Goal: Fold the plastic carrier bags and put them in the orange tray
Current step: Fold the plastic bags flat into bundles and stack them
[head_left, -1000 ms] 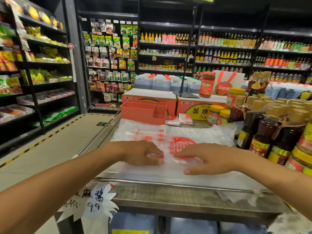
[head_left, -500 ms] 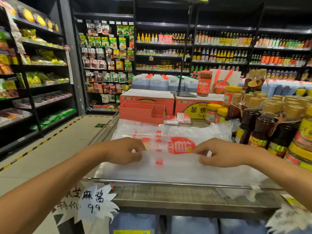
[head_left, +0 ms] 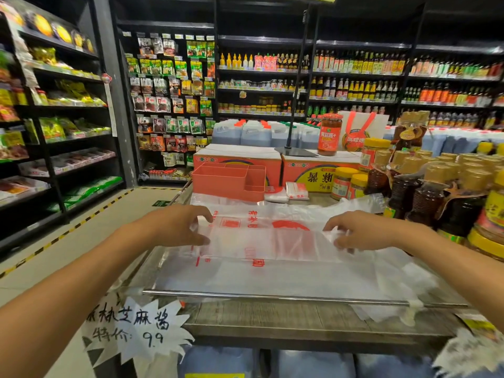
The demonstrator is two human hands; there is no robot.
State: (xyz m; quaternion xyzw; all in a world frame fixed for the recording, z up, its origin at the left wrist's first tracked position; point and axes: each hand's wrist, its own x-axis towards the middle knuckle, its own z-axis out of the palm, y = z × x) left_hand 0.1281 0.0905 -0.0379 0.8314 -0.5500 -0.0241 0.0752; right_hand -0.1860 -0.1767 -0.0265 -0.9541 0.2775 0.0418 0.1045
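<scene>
Plastic carrier bag (head_left: 272,276), translucent white with red print, lies spread across a shop display table (head_left: 300,320) as a person works a fold into it. The left hand (head_left: 174,227) pinches the bag's left edge, with the thumb below and the fingers (head_left: 203,216) curled over the top of a raised flap. The right hand (head_left: 362,230) grasps the opposite edge the same way, its fingertips (head_left: 331,227) curled onto the plastic. Between the two sets of fingertips the flap stands lifted off the layer beneath, with red lettering showing through it. The rest of the bag lies flat on the wrist side of both hands and reaches a metal rail (head_left: 272,296) at the table's near edge. More loose plastic bunches just beyond the right fingers.

Straight beyond the left fingertips, well apart from them, sits the orange tray (head_left: 226,181), a divided plastic tub. Small folded bags (head_left: 297,190) lie on the table just to the tray's right, outside it, beyond the gap between the hands. Dark sauce bottles (head_left: 425,203) and yellow-lidded jars (head_left: 351,184) crowd the table outside the right hand. A hand-lettered price sign (head_left: 131,326) hangs below the left forearm.
</scene>
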